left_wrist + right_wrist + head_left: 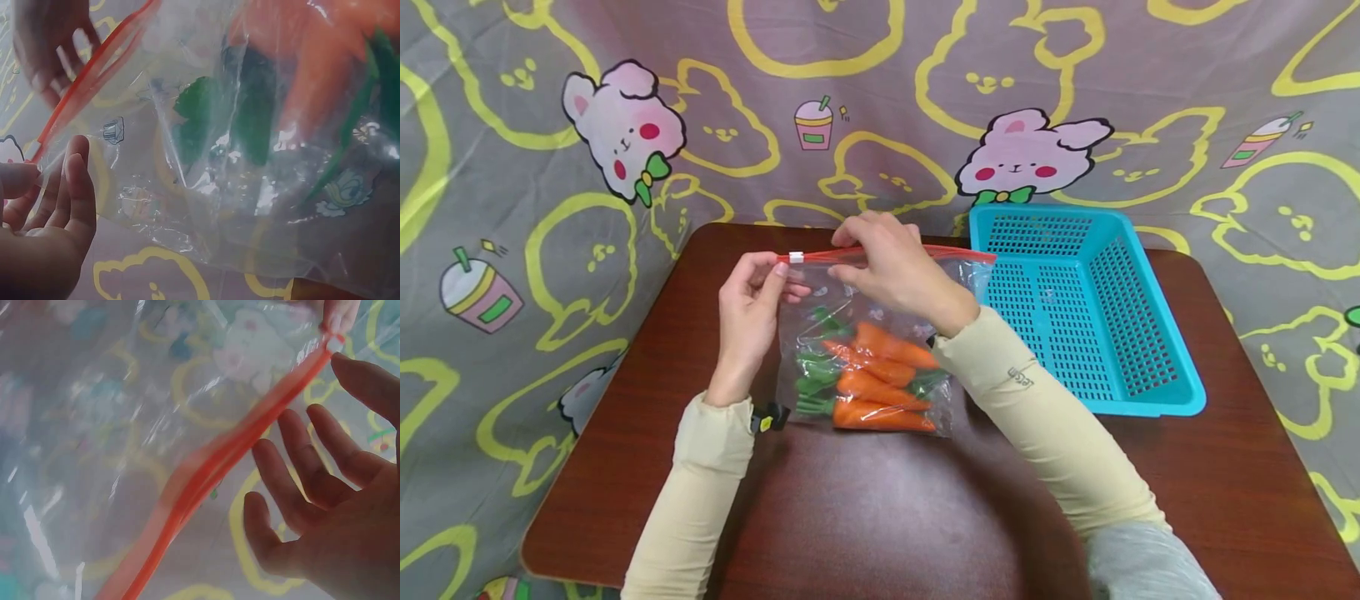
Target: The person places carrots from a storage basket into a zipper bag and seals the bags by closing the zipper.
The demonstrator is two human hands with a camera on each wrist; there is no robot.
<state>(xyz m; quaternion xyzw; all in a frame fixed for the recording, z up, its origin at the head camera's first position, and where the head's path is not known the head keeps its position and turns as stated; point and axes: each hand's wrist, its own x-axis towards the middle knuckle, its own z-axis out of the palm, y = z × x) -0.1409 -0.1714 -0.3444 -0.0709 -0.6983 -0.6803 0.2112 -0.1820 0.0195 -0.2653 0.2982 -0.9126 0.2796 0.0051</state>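
Note:
A clear zip bag (pixel 801 300) with a red zip strip (pixel 250 437) is held up over the table. Several orange carrots (pixel 880 387) with green tops lie inside it. My left hand (pixel 748 325) pinches the bag's upper left corner between thumb and fingers, beside the white slider (pixel 796 257). Along the top edge is my right hand (pixel 898 271), its fingers spread and loosely bent, with nothing gripped in them. In the right wrist view its fingertips (pixel 262 450) are close to the red strip; whether they touch it I cannot tell.
A blue plastic basket (pixel 1176 387) with holed walls stands to the right, just beside the bag. Both sit at a brown wooden table (pixel 880 517). Behind rises a grey cloth (pixel 880 83) with cartoon prints.

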